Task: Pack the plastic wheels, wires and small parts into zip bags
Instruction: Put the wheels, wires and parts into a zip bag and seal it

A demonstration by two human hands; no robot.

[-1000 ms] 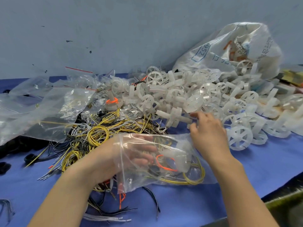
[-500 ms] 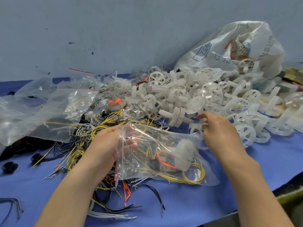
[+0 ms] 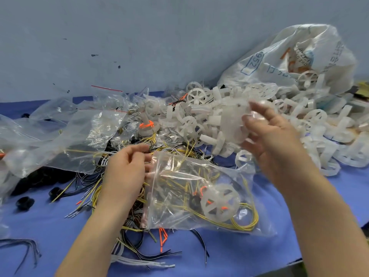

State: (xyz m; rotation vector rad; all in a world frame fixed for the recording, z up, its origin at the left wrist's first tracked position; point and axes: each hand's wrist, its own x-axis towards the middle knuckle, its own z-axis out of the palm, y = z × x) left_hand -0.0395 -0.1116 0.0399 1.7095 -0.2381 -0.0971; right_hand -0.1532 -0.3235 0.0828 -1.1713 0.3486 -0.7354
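Since the earlier frame, the right hand (image 3: pixel 273 136) has lifted off the wheel pile (image 3: pixel 191 124) and is now carrying one white wheel (image 3: pixel 232 122) clear of the heap. Its fingers are curling round the wheel's rim. Motion blur is hiding the exact grip, but the wheel is plainly held.

The left hand (image 3: pixel 125 168) is pinching the near edge of the zip bag (image 3: pixel 179 176) at its mouth, thumb and fingers closed on the film. It appears to be holding the mouth up and towards the right hand so the opening is presented for loading. The rest of the bag is lying slack on the blue table cover (image 3: pixel 249 256), which is taking the weight of the contents.

A packed wheel (image 3: pixel 219 202) is already sitting in the bag, with coiled yellow wires (image 3: pixel 246 222) beneath it and a dark small part beside it.

The step in hand is judged to be adding a further wheel. The carried wheel is well above and behind the bag mouth, not yet at it.

Stock is being kept within reach by type. Loose wires (image 3: pixel 93 188) are lying under the left wrist, and black parts (image 3: pixel 24 202) are sitting at the left. Empty bags (image 3: pixel 60 136) are lying behind those, and a white sack (image 3: pixel 299 56) is spilling wheels at the rear right.
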